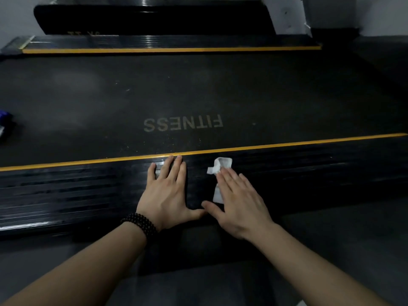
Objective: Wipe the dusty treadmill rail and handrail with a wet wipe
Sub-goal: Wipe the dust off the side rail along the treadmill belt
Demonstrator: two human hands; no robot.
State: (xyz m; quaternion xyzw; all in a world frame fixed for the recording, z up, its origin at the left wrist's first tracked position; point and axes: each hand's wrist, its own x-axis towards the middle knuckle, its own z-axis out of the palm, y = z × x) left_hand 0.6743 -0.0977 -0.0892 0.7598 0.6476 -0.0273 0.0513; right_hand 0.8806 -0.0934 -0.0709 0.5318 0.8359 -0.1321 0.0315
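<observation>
My left hand (166, 193) lies flat, fingers straight, on the ribbed black treadmill rail (309, 171). Just right, my right hand (237, 204) presses flat on the crumpled white wet wipe (219, 165). Assessment: wipe soft, limp, light; best held under the palm. Rail rigid, glossy.

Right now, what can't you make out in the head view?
- Wet wipe: mostly hidden under the right hand.
- Blue object: cut off by the left edge, unidentifiable.
- Handrail: not in view.
- Dust on the ribbed side rail: too dark and blurred under the left hand.
</observation>
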